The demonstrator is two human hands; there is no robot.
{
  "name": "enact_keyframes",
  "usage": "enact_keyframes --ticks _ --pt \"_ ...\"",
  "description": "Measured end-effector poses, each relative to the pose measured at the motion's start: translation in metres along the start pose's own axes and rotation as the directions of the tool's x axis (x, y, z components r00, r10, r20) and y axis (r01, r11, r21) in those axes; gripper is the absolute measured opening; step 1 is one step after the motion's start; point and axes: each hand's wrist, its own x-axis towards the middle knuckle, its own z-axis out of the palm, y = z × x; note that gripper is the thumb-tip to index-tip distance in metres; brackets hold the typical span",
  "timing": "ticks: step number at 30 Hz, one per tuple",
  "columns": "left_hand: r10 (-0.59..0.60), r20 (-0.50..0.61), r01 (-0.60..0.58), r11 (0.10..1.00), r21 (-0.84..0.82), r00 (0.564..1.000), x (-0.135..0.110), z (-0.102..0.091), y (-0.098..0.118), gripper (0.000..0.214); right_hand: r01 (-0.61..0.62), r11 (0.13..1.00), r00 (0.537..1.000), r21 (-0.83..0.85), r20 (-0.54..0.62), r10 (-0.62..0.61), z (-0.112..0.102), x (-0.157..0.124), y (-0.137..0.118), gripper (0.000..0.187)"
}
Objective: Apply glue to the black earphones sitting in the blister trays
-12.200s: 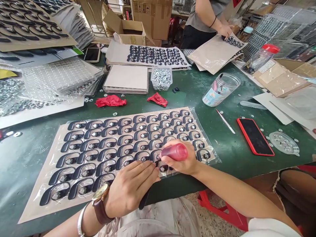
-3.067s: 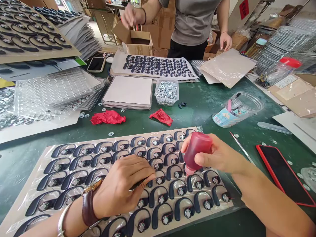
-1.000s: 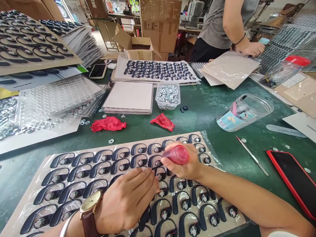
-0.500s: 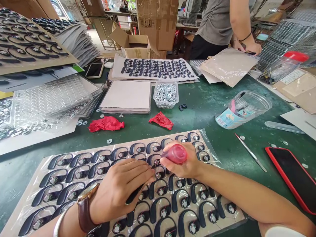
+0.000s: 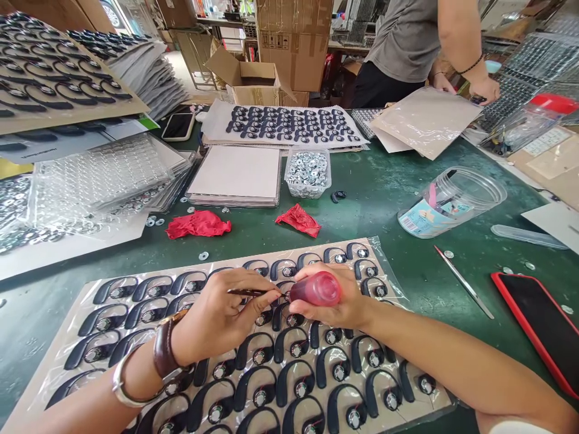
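My left hand [image 5: 221,310], with a watch and a bangle at the wrist, is closed in a pinch on dark tweezers [image 5: 246,292]. The tweezers' tips point right, close to the nozzle end of a red squeeze bottle [image 5: 319,289]. Wrapped round that bottle, my right hand [image 5: 348,298] holds it tilted, its base towards me. Whether tweezers and nozzle touch I cannot tell. Below both hands lies a film-covered cardboard sheet [image 5: 67,355] with rows of black ear-hook earphone shells [image 5: 296,386], each with a small round silver part and thin wires. My hands hide some shells.
Crumpled red gloves [image 5: 199,224], a tub of metal washers [image 5: 308,173] and a stack of boards [image 5: 235,175] lie beyond the sheet. To the right are a tipped clear jar [image 5: 425,214], silver tweezers [image 5: 464,280] and a red-cased phone [image 5: 538,325]. A co-worker [image 5: 402,48] stands behind.
My left hand has turned from palm-down to a raised pinch, bringing the dark tweezers level towards the bottle's nozzle. The bottle has tipped slightly lower. The co-worker's hand has shifted right.
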Motion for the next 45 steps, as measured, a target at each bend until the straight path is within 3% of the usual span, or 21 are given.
enact_keyframes --ticks 3,6,8,11,14,17,20,23,28,31,34,41,45 --pt "0.003 -0.008 -0.003 1.0 0.008 1.0 0.001 0.001 -0.001 0.013 -0.004 1.0 1.0 0.023 -0.002 0.004 -0.002 0.001 -0.003 0.029" --pt "0.064 -0.001 -0.063 0.998 0.03 0.998 -0.002 0.001 0.001 0.01 -0.196 0.962 0.979 0.191 -0.016 0.203 -0.011 0.008 -0.011 0.025" --pt "0.118 -0.004 -0.118 0.992 0.05 0.993 -0.004 0.001 0.003 0.011 -0.418 0.84 0.904 0.345 0.069 0.421 -0.023 0.017 -0.016 0.022" --pt "0.172 0.002 -0.171 0.982 0.077 0.985 -0.006 0.001 0.006 0.014 -0.673 0.597 0.733 0.437 0.289 0.616 -0.043 0.034 -0.02 0.028" --pt "0.211 0.027 -0.213 0.97 0.114 0.977 -0.007 0.002 0.01 0.015 -0.768 0.481 0.639 0.422 0.45 0.624 -0.062 0.046 -0.02 0.033" --pt "0.258 0.023 -0.258 0.953 0.159 0.966 -0.005 0.003 0.015 0.017 -0.786 0.51 0.61 0.348 0.565 0.555 -0.082 0.05 -0.02 0.03" --pt "0.287 0.005 -0.282 0.938 0.2 0.958 -0.003 0.004 0.021 0.02 -0.731 0.625 0.629 0.276 0.627 0.459 -0.099 0.049 -0.021 0.025" --pt "0.287 0.026 -0.285 0.928 0.24 0.958 -0.005 0.006 0.024 0.022 -0.675 0.688 0.684 0.268 0.576 0.447 -0.101 0.048 -0.017 0.019" --pt "0.368 0.084 -0.373 0.856 0.358 0.926 -0.019 0.009 0.015 0.029 -0.634 0.705 0.77 0.317 0.346 0.537 -0.06 0.05 0.004 0.026" --pt "0.412 0.1 -0.408 0.78 0.474 0.905 -0.025 0.009 0.002 0.037 -0.532 0.775 0.846 0.34 0.197 0.495 -0.027 0.049 0.017 0.031" --pt "0.425 0.131 -0.426 0.734 0.529 0.896 -0.023 0.009 -0.008 0.038 -0.438 0.828 0.895 0.351 0.09 0.436 -0.006 0.043 0.025 0.028" --pt "0.465 0.136 -0.458 0.704 0.543 0.875 -0.011 0.01 -0.006 0.034 -0.3 0.936 0.952 0.182 -0.002 0.306 0.004 0.027 0.026 0.021" --pt "0.454 0.148 -0.45 0.685 0.573 0.879 -0.009 0.009 0.0 0.035 -0.126 0.99 0.99 0.067 -0.048 0.129 0.005 0.028 0.026 0.019"
